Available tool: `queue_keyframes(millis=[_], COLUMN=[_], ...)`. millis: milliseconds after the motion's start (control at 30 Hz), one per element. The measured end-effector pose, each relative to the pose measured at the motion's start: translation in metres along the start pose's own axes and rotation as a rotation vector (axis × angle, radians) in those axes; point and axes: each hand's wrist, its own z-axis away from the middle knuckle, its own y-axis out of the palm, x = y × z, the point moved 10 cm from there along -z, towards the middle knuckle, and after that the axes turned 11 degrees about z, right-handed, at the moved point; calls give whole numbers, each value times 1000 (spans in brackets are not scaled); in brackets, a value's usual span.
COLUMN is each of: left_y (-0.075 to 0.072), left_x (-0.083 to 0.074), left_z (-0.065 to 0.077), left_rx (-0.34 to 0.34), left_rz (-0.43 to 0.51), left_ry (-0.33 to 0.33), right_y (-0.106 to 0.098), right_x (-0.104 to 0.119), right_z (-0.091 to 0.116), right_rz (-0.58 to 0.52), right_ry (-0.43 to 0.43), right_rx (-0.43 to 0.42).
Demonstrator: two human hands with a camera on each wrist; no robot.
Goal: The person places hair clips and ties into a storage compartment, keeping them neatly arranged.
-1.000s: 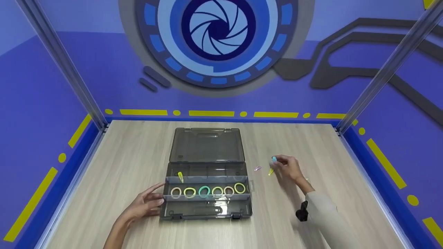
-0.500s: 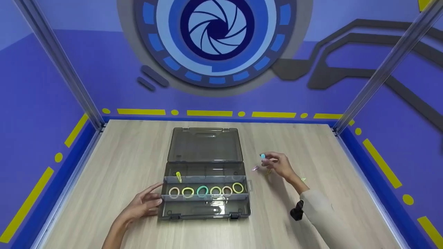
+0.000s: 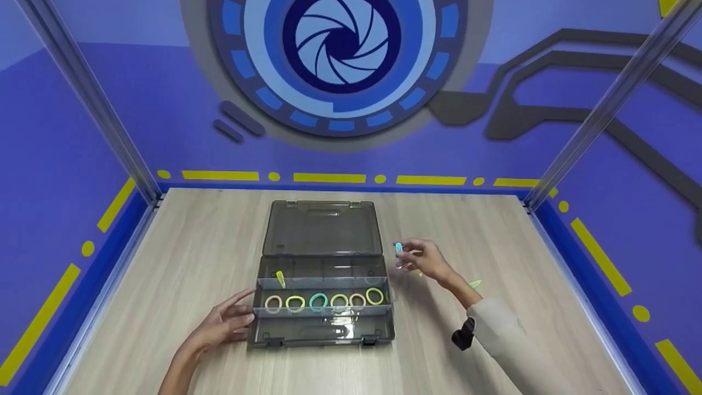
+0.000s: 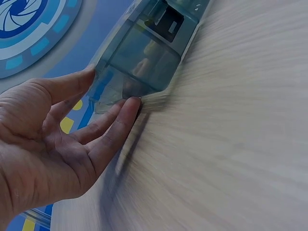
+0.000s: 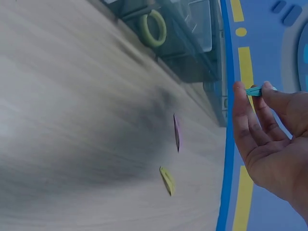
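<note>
Since half a second ago, the right hand [image 3: 430,262] has been moving leftward with a blue hair clip [image 3: 399,248], and it is now hovering just beside the right edge of the compartment box [image 3: 296,332]. Its thumb and fingertips are pinching the clip — a narrow grip. Below this hand, a pink hair clip [image 5: 177,132] and a yellow hair clip [image 5: 167,180] are lying on the table [image 3: 219,230]; a light green hair clip [image 3: 475,283] is lying near the right forearm.

On the opposite side, the left hand [image 3: 219,326] is holding its position, its fingers spreading wide and its fingertips touching the left end of the box. It is gripping nothing.

The box is standing open, its translucent grey lid [image 3: 323,227] lying back toward the rear wall. Two dividers are separating three long compartments. Six hair ties [image 3: 311,302] are standing in a row in the middle compartment. Another yellow clip [image 3: 281,279] is sitting at the rear divider — whether leaning or clipped on, the view is not showing.

A black device [image 3: 463,336] is hanging at the cuff of the light right sleeve [image 3: 507,334].
</note>
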Motion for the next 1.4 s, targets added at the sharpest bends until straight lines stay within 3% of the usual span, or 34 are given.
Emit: queue_keyframes(millis=[433, 733, 1200, 1400], left_y=[-2, -2, -2, 1], left_x=[3, 0, 1, -1], left_z=[1, 0, 2, 0], left_rx=[-29, -1, -4, 13], left_rz=[-16, -13, -12, -18], left_ry=[-23, -4, -7, 22], right_y=[33, 57, 98, 111], right_x=[16, 35, 57, 64], right_z=[-7, -17, -26, -31], right_rz=[13, 101, 51, 78], right_ry=[-3, -94, -146, -175], right_rx=[92, 108, 175, 159])
